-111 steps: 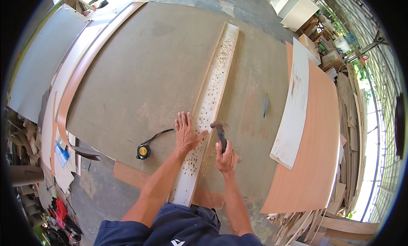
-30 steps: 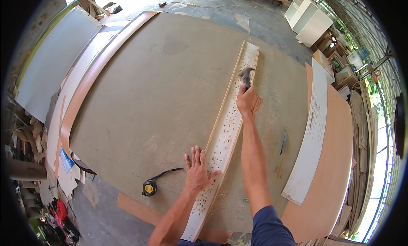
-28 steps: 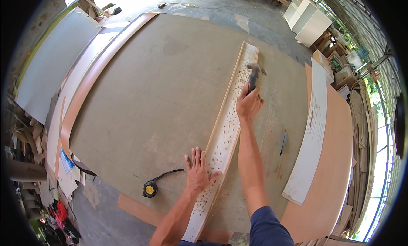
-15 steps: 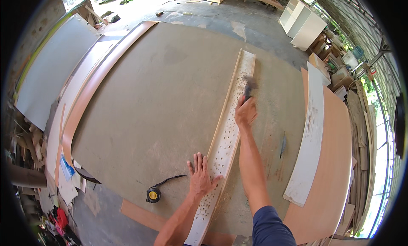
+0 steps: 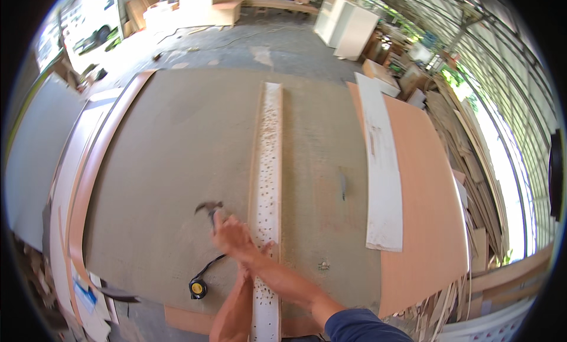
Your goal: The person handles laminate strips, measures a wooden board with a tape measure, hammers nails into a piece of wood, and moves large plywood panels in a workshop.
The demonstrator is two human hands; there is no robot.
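A long, narrow white board (image 5: 269, 206) with raised wooden edges and many small brown specks or holes lies lengthwise on the big grey-brown sheet (image 5: 171, 165). My right hand (image 5: 233, 234) is closed around the handle of a claw hammer (image 5: 209, 208), its head over the sheet left of the board. The right forearm crosses over my left wrist. Beneath it, my left hand (image 5: 267, 247) rests at the board, its thumb stretched out on the white face; its other fingers are mostly hidden. Close by on the left lies a black and yellow tape measure (image 5: 198, 288).
A thin grey blade-like piece (image 5: 343, 184) and a small heap of debris (image 5: 323, 265) lie right of the board. Further right, a white strip (image 5: 384, 177) rests on an orange-brown sheet (image 5: 425, 224). Curved laminate (image 5: 100, 165) borders the left side. A white cabinet (image 5: 348, 26) stands far back.
My right hand has swung the hammer from the far part of the board back and left, crossing over my left hand. The view has shifted, so the board appears further left and straighter.
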